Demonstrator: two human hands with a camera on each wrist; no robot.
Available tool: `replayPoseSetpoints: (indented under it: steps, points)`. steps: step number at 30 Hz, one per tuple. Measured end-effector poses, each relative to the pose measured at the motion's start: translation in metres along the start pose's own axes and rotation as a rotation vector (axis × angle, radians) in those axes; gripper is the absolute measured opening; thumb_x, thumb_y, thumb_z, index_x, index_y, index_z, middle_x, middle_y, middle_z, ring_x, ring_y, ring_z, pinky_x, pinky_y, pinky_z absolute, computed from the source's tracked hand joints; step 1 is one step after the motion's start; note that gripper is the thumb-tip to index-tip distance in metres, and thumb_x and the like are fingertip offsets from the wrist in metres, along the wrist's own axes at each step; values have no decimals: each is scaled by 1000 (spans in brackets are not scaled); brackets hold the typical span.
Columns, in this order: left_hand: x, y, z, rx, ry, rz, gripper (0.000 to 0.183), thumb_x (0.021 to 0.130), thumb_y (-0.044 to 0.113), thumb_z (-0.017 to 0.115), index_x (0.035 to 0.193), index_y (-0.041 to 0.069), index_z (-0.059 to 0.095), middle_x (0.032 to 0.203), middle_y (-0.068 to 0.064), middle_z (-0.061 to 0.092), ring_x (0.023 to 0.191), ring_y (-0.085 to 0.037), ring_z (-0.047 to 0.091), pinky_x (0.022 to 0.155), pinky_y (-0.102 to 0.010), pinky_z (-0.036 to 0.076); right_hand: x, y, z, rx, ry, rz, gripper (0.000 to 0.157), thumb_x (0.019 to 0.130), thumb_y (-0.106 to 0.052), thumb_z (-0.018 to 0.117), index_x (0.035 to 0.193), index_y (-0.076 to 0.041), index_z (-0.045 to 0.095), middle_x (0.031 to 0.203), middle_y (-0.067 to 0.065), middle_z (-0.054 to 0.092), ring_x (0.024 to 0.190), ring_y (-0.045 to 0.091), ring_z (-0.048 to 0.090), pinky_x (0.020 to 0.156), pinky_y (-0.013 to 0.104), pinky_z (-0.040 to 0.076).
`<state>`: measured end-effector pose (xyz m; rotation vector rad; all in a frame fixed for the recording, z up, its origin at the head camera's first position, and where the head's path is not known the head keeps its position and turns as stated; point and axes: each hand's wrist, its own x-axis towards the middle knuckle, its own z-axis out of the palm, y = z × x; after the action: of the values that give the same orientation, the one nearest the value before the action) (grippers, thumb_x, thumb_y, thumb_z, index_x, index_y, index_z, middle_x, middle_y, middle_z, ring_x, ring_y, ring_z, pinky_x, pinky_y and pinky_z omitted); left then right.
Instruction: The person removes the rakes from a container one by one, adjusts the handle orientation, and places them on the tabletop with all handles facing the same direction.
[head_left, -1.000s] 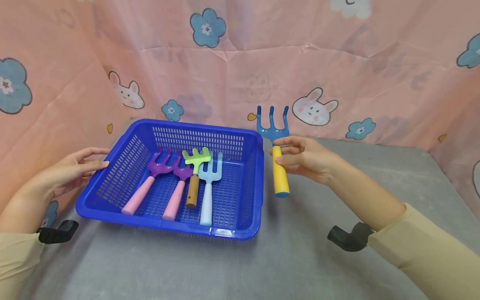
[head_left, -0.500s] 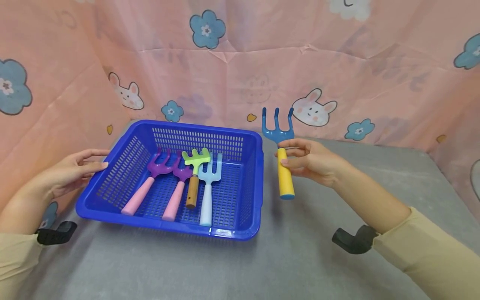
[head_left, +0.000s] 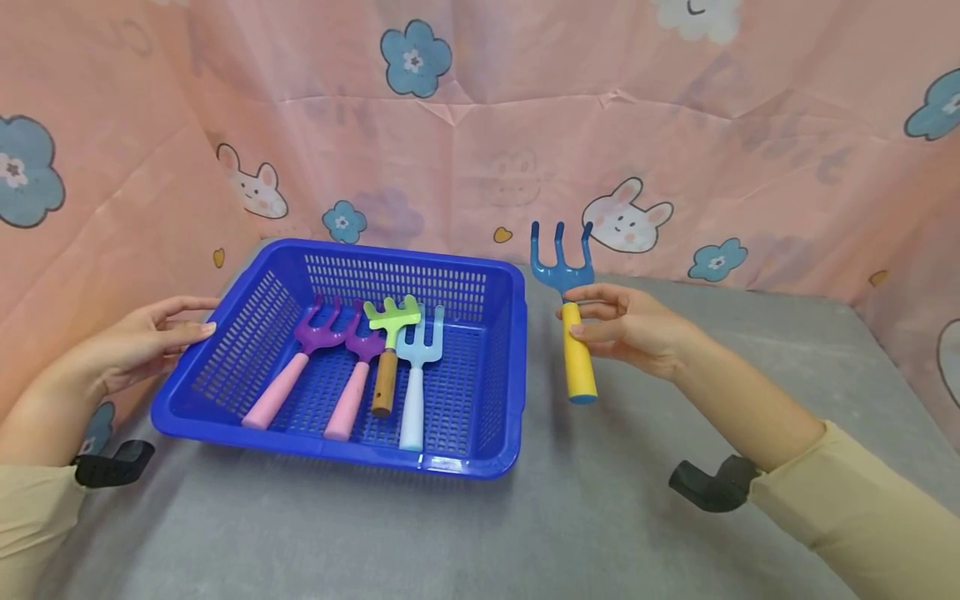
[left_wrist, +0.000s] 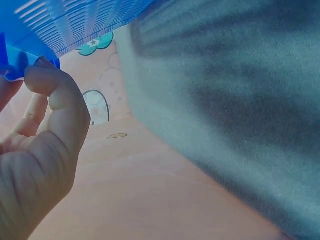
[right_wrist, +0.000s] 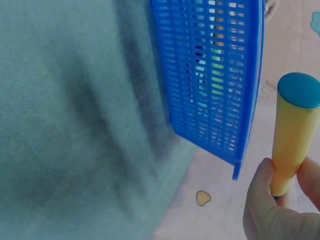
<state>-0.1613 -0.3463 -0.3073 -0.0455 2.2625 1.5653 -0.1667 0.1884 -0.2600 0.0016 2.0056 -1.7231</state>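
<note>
My right hand [head_left: 628, 329] pinches a toy garden fork by the top of its yellow handle [head_left: 579, 354]. Its three blue tines [head_left: 561, 262] point up, and it is held to the right of the blue plastic basket [head_left: 330, 448]. In the right wrist view the handle's blue end cap [right_wrist: 300, 90] faces the camera. On the basket's left side, my left hand [head_left: 150, 343] holds the rim between thumb and fingers. Inside lie two purple forks with pink handles [head_left: 279, 392], a green rake with a wooden handle [head_left: 385, 383] and a light blue fork [head_left: 414, 400].
The basket stands on a grey table [head_left: 360, 533]. Behind and to the left hangs a pink cloth [head_left: 480, 133] printed with rabbits and flowers. A black wrist mount [head_left: 716, 483] sticks out from the right sleeve, another from the left.
My right hand has shifted a little to the right and down with the blue and yellow fork, away from the basket. The left hand, basket and tools inside stay in place.
</note>
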Motion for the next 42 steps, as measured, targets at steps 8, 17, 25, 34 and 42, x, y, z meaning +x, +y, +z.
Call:
replayPoseSetpoints:
  steps: [8,17,25,34,42]
  points:
    - [0,-1,0,-8,3,0,26,97,16,50,113,36,43,91,10,67,81,-14,67,69,-31,57,0,5,-3,-8,-3,9,52,88,-3,62,133,1,35,128,15,50,101,18,60,99,48,40]
    - [0,-1,-1,-25,-2,-1,26,97,15,50,112,36,44,92,9,67,82,-14,67,69,-31,57,0,12,-7,-1,-10,10,45,89,-5,62,129,-3,41,119,6,57,101,17,61,96,44,45]
    - [0,-2,0,-35,1,1,26,97,15,51,111,37,46,92,10,68,82,-14,67,69,-31,57,3,18,-9,-1,-11,25,46,89,-6,62,129,-3,41,125,10,54,101,16,60,96,42,44]
    - [0,-2,0,-36,2,-6,25,97,16,51,111,36,46,91,9,68,82,-14,67,69,-32,57,3,25,-10,-7,8,25,49,88,-6,63,131,-1,39,122,9,56,100,17,60,100,47,40]
    - [-1,-2,0,-45,-6,6,26,97,15,51,112,35,45,92,9,68,82,-14,67,69,-32,57,4,30,-12,6,9,31,51,88,-6,63,132,1,38,123,10,55,100,17,60,100,49,39]
